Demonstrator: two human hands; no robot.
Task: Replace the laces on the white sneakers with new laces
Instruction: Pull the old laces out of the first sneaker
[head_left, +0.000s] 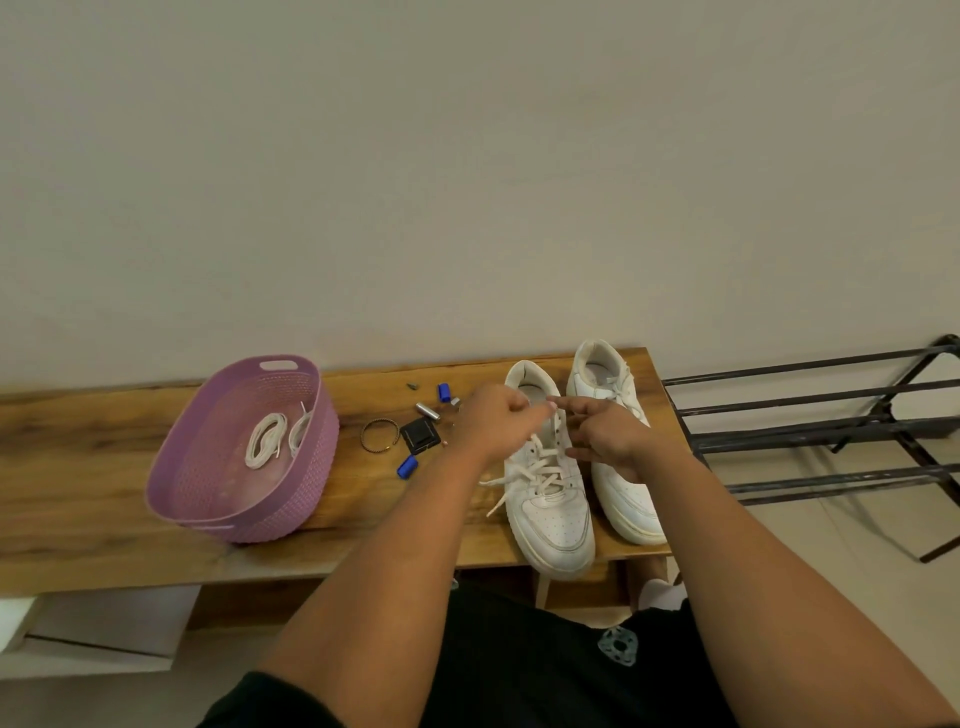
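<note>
Two white sneakers stand side by side on the wooden bench, toes toward me. The left sneaker (556, 525) still carries a loosened white lace (540, 470), with an end trailing off its left side. My left hand (493, 421) pinches a strand of that lace above the upper eyelets. My right hand (605, 439) reaches over the right sneaker (626, 501), its index finger stretched out to meet my left fingertips and its thumb spread below. New white laces (266, 441) lie coiled in the purple basket (234, 525) at the left.
Between basket and shoes lie small items: a beaded ring (380, 435), a black square piece (420, 436), a silver cylinder (427, 411) and blue caps (408, 466). A dark metal rack (831, 415) stands right of the wooden bench (104, 467). A wall rises behind.
</note>
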